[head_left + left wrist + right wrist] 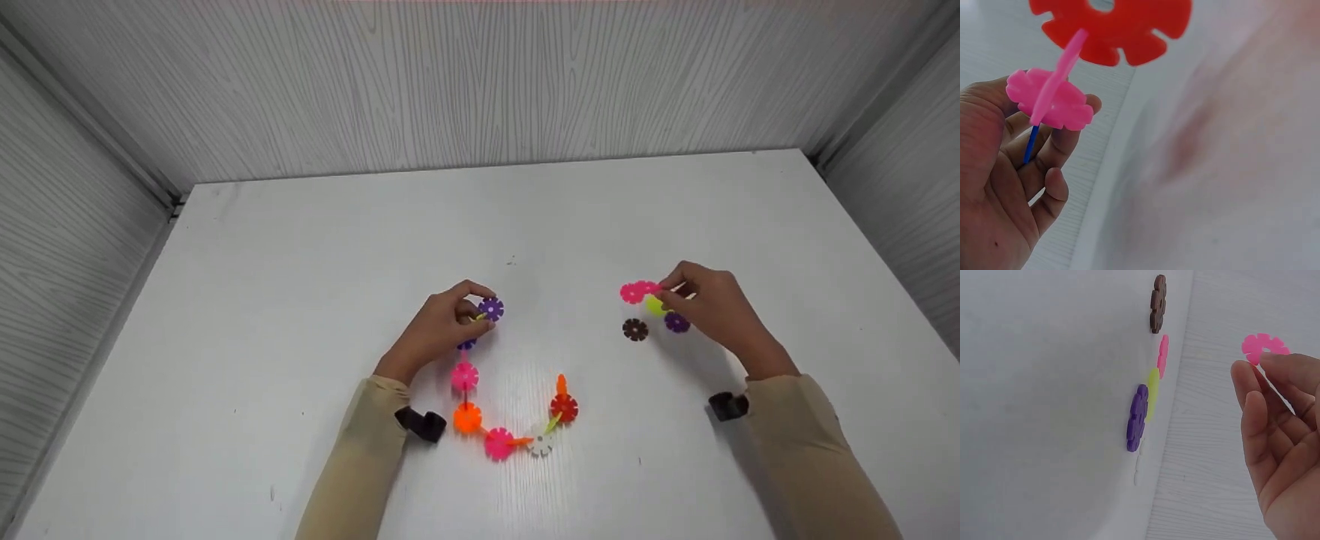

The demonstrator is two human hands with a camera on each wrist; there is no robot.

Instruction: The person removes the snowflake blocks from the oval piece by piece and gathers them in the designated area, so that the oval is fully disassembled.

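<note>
My left hand [435,330] pinches a purple notched disc [496,304] between thumb and fingers. That disc is the upper end of a curved chain of interlocked plastic discs, including a pink disc [460,381], an orange disc [463,424], a white disc [536,450] and a red disc [559,415]. The left wrist view shows another part of the chain close up, with an orange-red disc [1151,34] in front of the hand. My right hand [712,307] pinches a loose pink disc [1252,346] by its edge, raised above the table.
Beneath and beside the right hand lie loose discs: a brown one [628,334], another pink one [628,297], a yellow one [654,306], a purple one [673,328] and a pale one [1138,469]. Wood-patterned panels [480,82] enclose the white table [300,262].
</note>
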